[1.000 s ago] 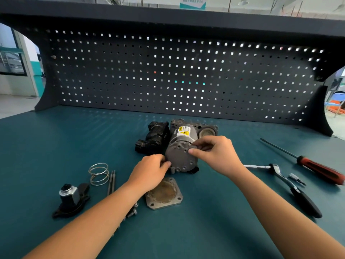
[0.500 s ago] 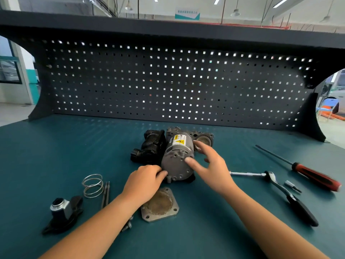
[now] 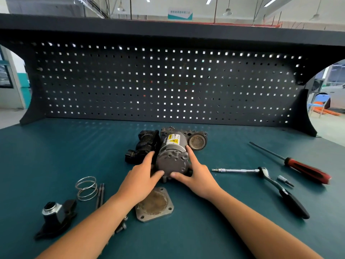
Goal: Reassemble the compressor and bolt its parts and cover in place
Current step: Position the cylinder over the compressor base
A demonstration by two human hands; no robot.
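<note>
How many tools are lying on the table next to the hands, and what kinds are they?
Screwdriver: 1
Ratchet: 1
Loose bit: 1
Total: 3

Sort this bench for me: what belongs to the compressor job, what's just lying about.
Job: compressor, gripped by left hand and right hand; cover plate; bolts; spring; long pins; black-based fitting; ratchet.
Lying about, probably: screwdriver; loose bit.
</note>
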